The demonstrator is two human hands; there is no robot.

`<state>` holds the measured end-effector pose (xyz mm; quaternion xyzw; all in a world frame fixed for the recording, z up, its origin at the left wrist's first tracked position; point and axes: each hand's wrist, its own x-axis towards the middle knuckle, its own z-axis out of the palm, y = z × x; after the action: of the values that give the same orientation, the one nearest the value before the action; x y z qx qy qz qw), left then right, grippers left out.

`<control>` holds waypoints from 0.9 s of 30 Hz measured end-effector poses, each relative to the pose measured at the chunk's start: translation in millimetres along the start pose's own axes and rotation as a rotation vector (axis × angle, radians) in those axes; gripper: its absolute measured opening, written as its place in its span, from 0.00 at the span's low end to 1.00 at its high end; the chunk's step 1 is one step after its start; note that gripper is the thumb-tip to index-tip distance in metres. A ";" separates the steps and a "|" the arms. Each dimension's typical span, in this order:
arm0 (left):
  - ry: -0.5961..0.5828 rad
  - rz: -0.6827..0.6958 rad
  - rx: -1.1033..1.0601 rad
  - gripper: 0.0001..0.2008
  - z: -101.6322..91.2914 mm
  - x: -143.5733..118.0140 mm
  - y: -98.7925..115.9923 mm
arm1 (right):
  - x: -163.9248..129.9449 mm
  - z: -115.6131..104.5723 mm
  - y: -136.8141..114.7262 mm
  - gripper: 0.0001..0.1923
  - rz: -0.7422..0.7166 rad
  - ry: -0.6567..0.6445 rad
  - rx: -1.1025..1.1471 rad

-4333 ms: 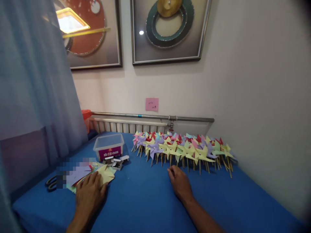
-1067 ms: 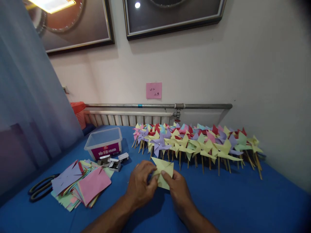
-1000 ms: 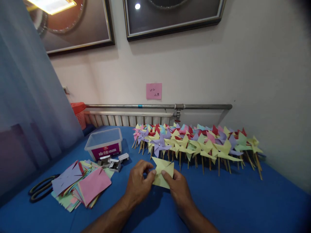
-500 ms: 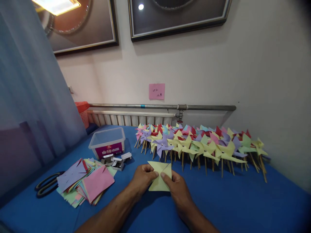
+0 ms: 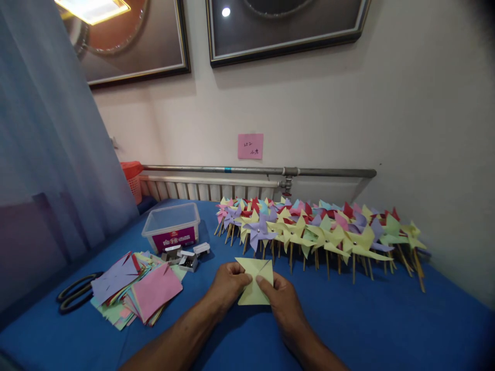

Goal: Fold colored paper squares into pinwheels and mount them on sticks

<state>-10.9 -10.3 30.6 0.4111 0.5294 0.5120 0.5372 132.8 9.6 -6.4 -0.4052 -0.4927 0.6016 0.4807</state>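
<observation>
A pale yellow paper square (image 5: pixel 255 294) with diagonal slits is held between my two hands, above the blue cloth. My left hand (image 5: pixel 229 282) pinches its left side, thumb on top near the middle. From the right, my right hand (image 5: pixel 284 298) grips the opposite side, its thumb also close to the centre. The fingers under the paper are partly hidden. Beyond it stand many finished paper pinwheels (image 5: pixel 294 232) on thin sticks. To the left lies a pile of coloured paper squares (image 5: pixel 157 291), some with cut slits.
Black-handled scissors (image 5: pixel 73 293) lie partly beneath the paper pile. Small open boxes (image 5: pixel 188 261) with dark bits inside sit by a clear plastic tub (image 5: pixel 171 226). A radiator and pipe (image 5: pixel 251 170) run along the wall; a curtain (image 5: pixel 58 129) hangs at left.
Both hands keep the same grip on the yellow paper square. Only a very slight shift of the whole view shows.
</observation>
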 end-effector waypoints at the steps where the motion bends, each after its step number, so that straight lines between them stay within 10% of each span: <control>1: -0.004 -0.001 -0.002 0.08 0.1 -0.2 0.2 | 0.7 -0.4 1.6 0.29 0.000 0.004 0.001; 27: 0.022 0.021 0.079 0.10 0.0 4.1 -6.8 | -8.9 6.6 -17.6 0.28 0.033 -0.047 0.218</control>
<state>-10.4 -7.2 23.3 0.4317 0.5507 0.5010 0.5093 131.5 0.5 12.2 -0.3444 -0.4289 0.6687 0.5003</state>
